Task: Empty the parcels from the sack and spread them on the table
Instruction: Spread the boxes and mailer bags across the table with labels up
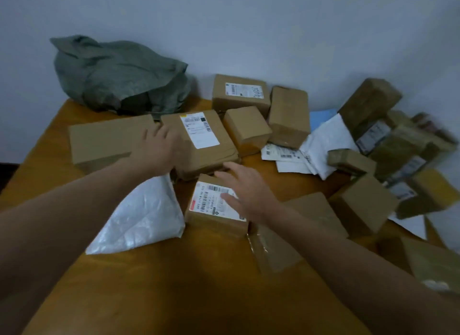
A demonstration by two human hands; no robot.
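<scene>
Both hands are open with fingers spread, gripping nothing. Left hand point(159, 151) reaches over the seam between a long plain box point(104, 140) and a large labelled box point(206, 140). Right hand point(245, 192) is over the far corner of a small labelled box point(214, 205). Blur hides whether either hand touches.

An orange-brown wooden table point(174, 285) stands against a pale blue-grey wall point(249, 23). A crumpled grey-green sack point(119, 73) slumps at the table's far left edge against the wall, its mouth facing the parcels.

Brown cardboard parcels cover the middle and right of the table. A white plastic mailer point(142, 215) lies just beside the small labelled box, on its left. Farther back are a rear box point(240, 93) with a label, a small plain box point(246, 129) and a tall plain box point(288, 115). White mailers point(323, 140) lie to the right of these, and beyond them is a blurred heap of boxes point(398, 147).

Shipping labels are white with black barcodes. The small box's label has a red strip along one edge, and the rear box's label carries a handwritten scribble. None of the print can be read.
</scene>
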